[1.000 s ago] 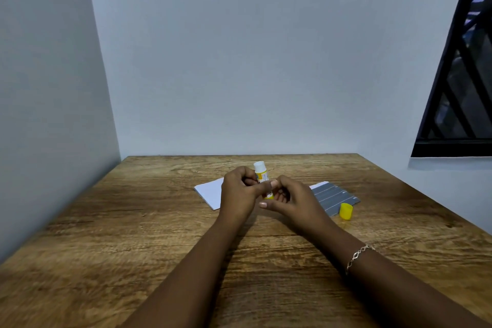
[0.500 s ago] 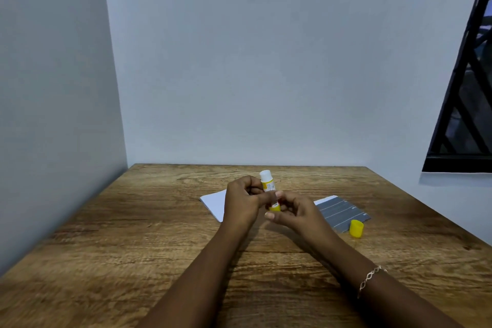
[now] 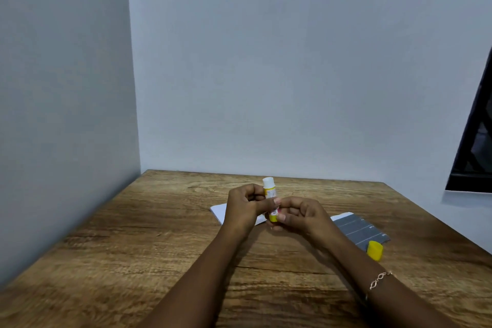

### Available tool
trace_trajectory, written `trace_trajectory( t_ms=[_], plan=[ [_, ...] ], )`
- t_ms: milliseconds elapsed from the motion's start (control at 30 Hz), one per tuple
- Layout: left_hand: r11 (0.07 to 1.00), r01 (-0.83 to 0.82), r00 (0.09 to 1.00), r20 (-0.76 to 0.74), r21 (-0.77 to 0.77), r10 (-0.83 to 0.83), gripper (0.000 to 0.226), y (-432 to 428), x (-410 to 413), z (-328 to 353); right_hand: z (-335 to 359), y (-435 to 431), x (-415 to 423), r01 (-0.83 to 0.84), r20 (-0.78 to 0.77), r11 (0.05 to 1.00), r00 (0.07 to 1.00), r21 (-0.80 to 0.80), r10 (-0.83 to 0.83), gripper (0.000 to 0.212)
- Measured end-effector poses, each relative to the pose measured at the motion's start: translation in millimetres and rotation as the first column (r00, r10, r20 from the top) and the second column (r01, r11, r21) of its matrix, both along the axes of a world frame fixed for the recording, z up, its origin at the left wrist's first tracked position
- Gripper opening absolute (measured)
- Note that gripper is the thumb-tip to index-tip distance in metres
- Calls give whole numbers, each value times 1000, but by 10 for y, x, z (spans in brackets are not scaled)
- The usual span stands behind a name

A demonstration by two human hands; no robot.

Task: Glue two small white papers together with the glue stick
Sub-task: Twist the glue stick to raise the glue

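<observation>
The uncapped glue stick (image 3: 269, 191) stands nearly upright above the table, white tip up, yellow base down. My left hand (image 3: 246, 208) grips its body. My right hand (image 3: 299, 214) pinches its yellow base with thumb and fingers. The yellow cap (image 3: 374, 250) lies on its side to the right, apart from both hands. A white paper (image 3: 218, 211) lies flat behind my left hand, mostly hidden. A corner of another white paper (image 3: 343, 215) shows behind my right hand.
A grey lined sheet (image 3: 360, 230) lies right of my hands, with the cap at its near corner. The wooden table (image 3: 133, 247) meets walls at the left and back. A dark window frame (image 3: 474, 152) stands at the far right.
Both hands stay on the glue stick. The view has swung left, so the hands, papers and cap sit further right and lower in the frame.
</observation>
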State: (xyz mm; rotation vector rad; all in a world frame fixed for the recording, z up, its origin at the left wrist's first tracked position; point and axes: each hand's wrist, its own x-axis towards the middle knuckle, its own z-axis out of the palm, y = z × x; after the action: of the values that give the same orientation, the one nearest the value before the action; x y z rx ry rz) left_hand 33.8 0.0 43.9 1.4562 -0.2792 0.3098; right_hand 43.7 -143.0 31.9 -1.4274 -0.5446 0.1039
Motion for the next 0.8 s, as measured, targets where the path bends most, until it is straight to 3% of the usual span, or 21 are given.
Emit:
trace_trajectory(
  t_ms=[133, 300, 567, 800],
  plan=[
    [998, -48, 999, 4, -45, 48, 23, -41, 42, -9, -51, 84, 13, 45, 79, 996, 996, -72, -40, 35],
    [993, -19, 1000, -24, -119, 17, 28, -125, 23, -19, -84, 77, 42, 132, 138, 990, 983, -42, -125, 25],
    [993, 44, 999, -15, -107, -46, 10, -66, 11, 1, -65, -2, 11, -16, -31, 996, 999, 90, 19, 27],
    [986, -4, 1000, -15, -168, 2, 25, -108, -17, -1, -145, 86, -9, 39, 16, 999, 999, 38, -40, 44]
  ],
)
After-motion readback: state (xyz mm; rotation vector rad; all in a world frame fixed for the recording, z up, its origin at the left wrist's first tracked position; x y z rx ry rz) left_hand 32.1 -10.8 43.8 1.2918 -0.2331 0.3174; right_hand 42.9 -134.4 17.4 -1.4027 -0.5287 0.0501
